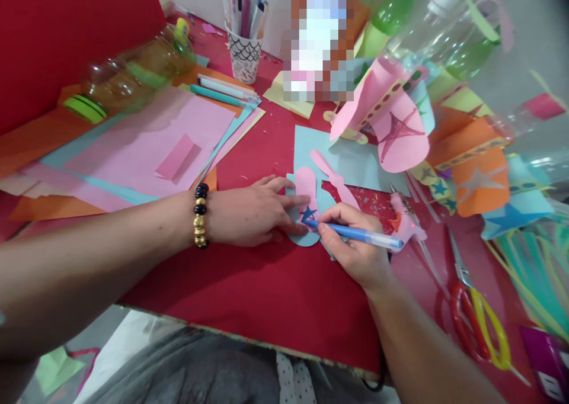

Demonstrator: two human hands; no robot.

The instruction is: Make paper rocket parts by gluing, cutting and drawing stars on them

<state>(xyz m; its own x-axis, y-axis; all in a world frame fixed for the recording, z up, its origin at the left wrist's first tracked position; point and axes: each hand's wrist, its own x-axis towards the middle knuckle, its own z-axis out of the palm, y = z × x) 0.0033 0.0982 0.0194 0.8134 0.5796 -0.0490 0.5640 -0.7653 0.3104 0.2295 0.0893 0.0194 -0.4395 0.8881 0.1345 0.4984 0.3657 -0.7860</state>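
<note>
My right hand (358, 241) pinches a blue pen (360, 234), its tip down on a pink paper cutout (306, 182) with a rounded end. A dark blue star (307, 214) is drawn there, close to the tip. Flat on the paper lies my left hand (253, 211), fingers stretched out and the fingertips resting at the star's left side; it grips nothing. Under the pink piece is a light blue paper cutout (303, 237), partly covered by my hands. Beyond them, a curved pink paper scrap (335, 180) overlaps a light blue sheet (309, 142).
Stacked coloured paper (146, 125) and a clear bottle (137, 66) occupy the left. A cup of pens (245, 54) stands at the back. Paper-decorated bottles (444, 31) crowd the right, with a pink glue gun (406, 217) and scissors (471, 309) nearer me.
</note>
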